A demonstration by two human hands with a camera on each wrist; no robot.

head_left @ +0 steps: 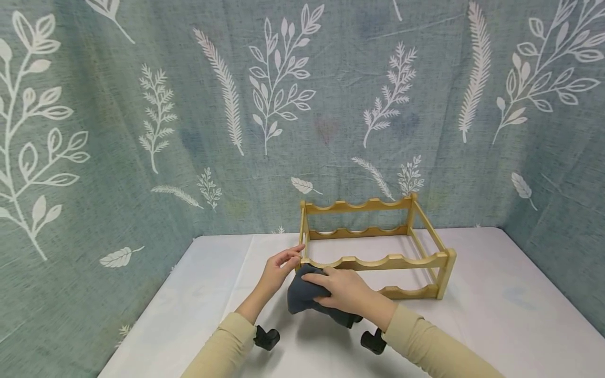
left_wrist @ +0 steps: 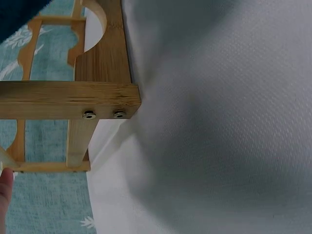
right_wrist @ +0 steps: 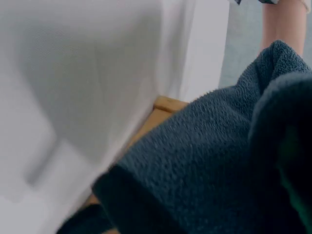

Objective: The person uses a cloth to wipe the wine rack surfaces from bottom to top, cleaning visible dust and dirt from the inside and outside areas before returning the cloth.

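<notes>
My right hand (head_left: 345, 289) grips a bunched dark blue-grey terry towel (head_left: 302, 291), which hangs over the near left corner of a light wooden rack (head_left: 397, 261) with scalloped rails. Fabric (right_wrist: 204, 156) fills much of the right wrist view, overlapping the rack's lower rail (right_wrist: 151, 122). At that same corner my left hand (head_left: 279, 270) reaches out, its fingers lightly bent and their tips at the top of the left side. One fingertip (left_wrist: 5, 187) shows beside the side rail in the left wrist view. Towel folds hide part of the near left post in the head view.
The rack stands on a white-covered table (head_left: 487, 315). Behind it hangs a green-grey curtain (head_left: 326, 131) with white leaf prints. Small black devices (head_left: 267, 338) are on both wrists. Two metal bolts (left_wrist: 89, 115) show on the rack's post.
</notes>
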